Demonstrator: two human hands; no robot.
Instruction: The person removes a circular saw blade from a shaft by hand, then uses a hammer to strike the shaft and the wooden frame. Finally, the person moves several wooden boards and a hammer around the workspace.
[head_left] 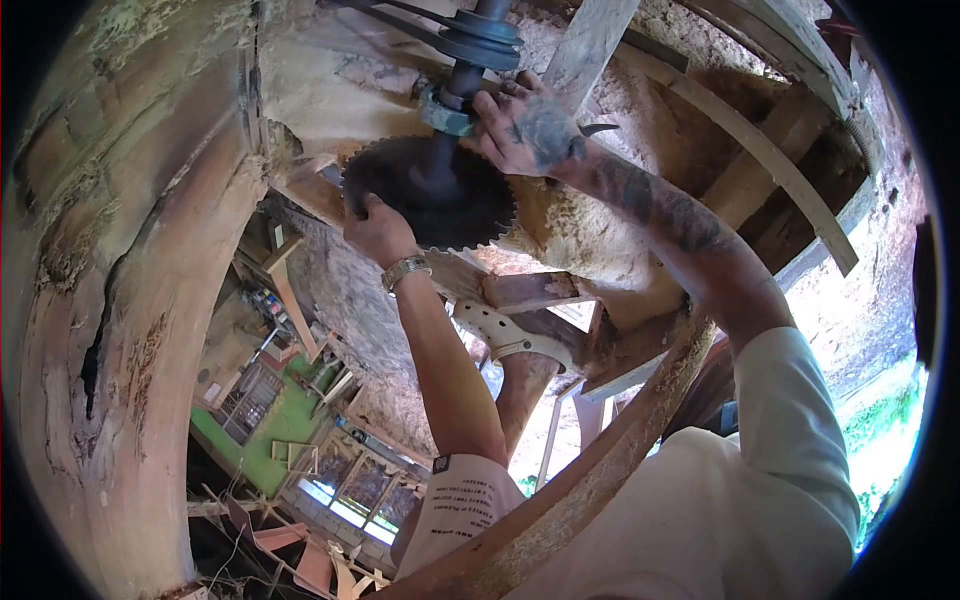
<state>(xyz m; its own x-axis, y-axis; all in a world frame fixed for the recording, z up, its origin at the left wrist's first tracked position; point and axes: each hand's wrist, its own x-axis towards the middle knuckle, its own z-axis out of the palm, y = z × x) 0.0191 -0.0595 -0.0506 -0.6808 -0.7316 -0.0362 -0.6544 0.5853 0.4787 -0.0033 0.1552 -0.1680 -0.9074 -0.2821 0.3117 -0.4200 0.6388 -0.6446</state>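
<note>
A dark, toothed circular saw blade (400,190) sits on a shaft (465,82) in the upper middle of the head view. My left hand (382,232), with a bracelet or watch at its wrist, grips the blade's lower left edge; its thumb lies on the near face and the fingers are hidden behind. My tattooed right hand (530,130) is curled against a grey-blue bearing ring (446,112) on the shaft, just above the blade. A grooved pulley (480,40) with dark belts is higher up the shaft. Some right fingertips are hidden.
Wooden beams (750,150) and a curved timber edge (590,470) surround the work. A large weathered wood slab (140,300) fills the left side. A foot in a white clog (500,330) rests below the blade. Planks and scraps (300,560) lie at lower left.
</note>
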